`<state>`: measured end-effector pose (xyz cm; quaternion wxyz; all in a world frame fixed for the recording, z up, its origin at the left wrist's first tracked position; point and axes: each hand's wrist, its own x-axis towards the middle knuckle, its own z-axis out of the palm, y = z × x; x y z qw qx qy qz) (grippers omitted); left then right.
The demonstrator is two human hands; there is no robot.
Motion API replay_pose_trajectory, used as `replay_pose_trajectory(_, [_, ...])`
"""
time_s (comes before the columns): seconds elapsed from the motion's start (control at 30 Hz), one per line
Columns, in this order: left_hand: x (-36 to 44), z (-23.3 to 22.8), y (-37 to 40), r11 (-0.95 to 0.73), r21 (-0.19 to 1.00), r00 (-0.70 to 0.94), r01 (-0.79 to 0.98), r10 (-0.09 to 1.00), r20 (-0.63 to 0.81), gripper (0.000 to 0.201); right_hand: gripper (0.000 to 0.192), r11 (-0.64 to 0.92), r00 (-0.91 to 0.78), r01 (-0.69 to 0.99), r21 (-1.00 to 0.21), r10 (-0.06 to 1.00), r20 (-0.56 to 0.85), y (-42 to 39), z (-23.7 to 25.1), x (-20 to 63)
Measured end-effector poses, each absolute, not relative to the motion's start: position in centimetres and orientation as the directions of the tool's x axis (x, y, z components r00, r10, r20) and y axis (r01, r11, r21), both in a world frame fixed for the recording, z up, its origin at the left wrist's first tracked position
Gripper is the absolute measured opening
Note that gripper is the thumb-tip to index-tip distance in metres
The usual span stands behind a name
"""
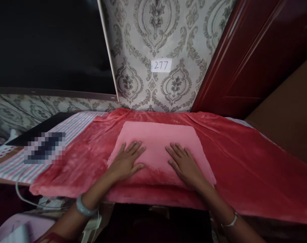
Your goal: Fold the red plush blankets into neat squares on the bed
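Here, the left hand (126, 161) and right hand (185, 164) lie flat, fingers spread and gripping nothing, on a folded pink cloth (158, 141) at the middle of a red plush blanket (244, 158) — soft, light, limp material, probably best lifted by its edges or corners.

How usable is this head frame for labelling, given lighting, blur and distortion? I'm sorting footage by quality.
Head view: even, soft light on the pink folded cloth and both flat hands, left hand and right hand, all sharp; wide-angle bending curves the red door and the red blanket edge; a glare streak runs along the door; a pixelated patch hides something at left; upper left is black.
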<state>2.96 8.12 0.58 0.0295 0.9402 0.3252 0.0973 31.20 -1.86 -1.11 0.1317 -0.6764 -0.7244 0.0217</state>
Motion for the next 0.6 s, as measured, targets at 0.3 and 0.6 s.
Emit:
replay_pose_trajectory(0.3, [-2.7, 0.4, 13.9, -0.366, 0.113, 0.360, 0.924, 0.931, 0.063, 0.061, 0.054, 0.089, -0.047, 0.974, -0.211, 0.979, 0.197, -1.9, -1.5, 30.9])
replay_pose_trajectory(0.6, [5.5, 4.6, 13.0, -0.740, 0.121, 0.707, 0.662, 0.670, 0.225, 0.064, 0.054, 0.077, -0.037, 0.972, -0.220, 0.982, 0.183, -2.2, -0.6, 30.4])
